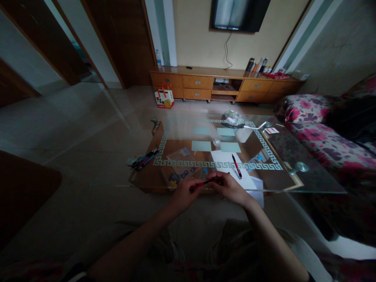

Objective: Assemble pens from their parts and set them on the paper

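Both hands meet just above the near edge of the glass coffee table (308,184), sharing 1 red-and-black pen (203,183). The left hand (183,194) has its fingers curled and pressed around the pen's red end, while the right hand (229,187) pinches the darker end between fingertips and thumb; the pen lies nearly level between them, tilted slightly up toward the right. Whether a cap or barrel section is being worked cannot be told in the dim light.

On the glass just beyond the right hand lies a white sheet of paper (226,161) with a second red-and-black pen (236,166) resting on it. A bundle of pens (143,159) sits at the table's left edge, and 4 pale green cards (201,146) lie near the middle. A crumpled plastic bag (232,118) rests at the far side.

The risk, as I judge it, lies in the 2 hands pulling against each other: a sudden release could send a small part springing onto the floor below the table edge, where the poor light would hide it. A slipping tip could also mark the paper.
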`<action>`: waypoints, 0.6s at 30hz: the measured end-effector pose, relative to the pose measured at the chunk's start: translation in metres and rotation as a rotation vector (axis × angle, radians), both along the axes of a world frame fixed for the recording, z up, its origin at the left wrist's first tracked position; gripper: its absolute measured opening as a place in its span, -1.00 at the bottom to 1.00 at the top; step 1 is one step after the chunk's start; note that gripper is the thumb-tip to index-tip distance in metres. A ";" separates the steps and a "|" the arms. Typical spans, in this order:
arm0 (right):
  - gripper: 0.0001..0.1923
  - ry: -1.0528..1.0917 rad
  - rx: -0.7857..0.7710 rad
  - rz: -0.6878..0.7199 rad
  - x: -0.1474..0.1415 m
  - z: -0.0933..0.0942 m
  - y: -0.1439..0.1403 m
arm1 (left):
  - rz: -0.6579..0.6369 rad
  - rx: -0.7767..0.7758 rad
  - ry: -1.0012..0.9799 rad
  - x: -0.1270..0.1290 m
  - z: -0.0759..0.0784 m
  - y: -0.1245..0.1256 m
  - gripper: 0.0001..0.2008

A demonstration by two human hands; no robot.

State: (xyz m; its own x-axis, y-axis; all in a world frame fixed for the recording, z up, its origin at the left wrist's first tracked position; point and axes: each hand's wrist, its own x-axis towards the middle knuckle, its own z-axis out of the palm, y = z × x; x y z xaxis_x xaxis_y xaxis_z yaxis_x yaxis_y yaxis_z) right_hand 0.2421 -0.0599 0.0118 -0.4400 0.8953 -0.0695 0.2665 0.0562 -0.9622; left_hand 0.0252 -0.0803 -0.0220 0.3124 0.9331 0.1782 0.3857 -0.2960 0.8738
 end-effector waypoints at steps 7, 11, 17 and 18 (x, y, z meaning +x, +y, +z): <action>-0.76 -0.008 -0.026 0.009 0.001 0.001 0.001 | -0.003 -0.008 0.003 0.000 -0.002 0.000 -0.79; -0.73 -0.002 -0.031 0.025 0.000 0.002 0.000 | -0.027 0.006 -0.002 0.000 0.000 -0.001 -0.78; -0.57 -0.086 -0.042 0.021 0.004 -0.002 -0.001 | -0.056 0.031 0.012 -0.001 0.000 -0.002 -0.76; -0.53 -0.110 -0.047 0.017 0.004 -0.003 -0.002 | -0.060 0.034 0.015 -0.001 0.000 -0.002 -0.76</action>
State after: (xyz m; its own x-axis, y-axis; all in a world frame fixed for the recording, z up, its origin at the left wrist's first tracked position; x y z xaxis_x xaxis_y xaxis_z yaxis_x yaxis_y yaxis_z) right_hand 0.2460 -0.0618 0.0089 -0.4421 0.8826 -0.1599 0.3700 0.0171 -0.9289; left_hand 0.0244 -0.0822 -0.0222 0.3707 0.9060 0.2042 0.3793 -0.3484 0.8572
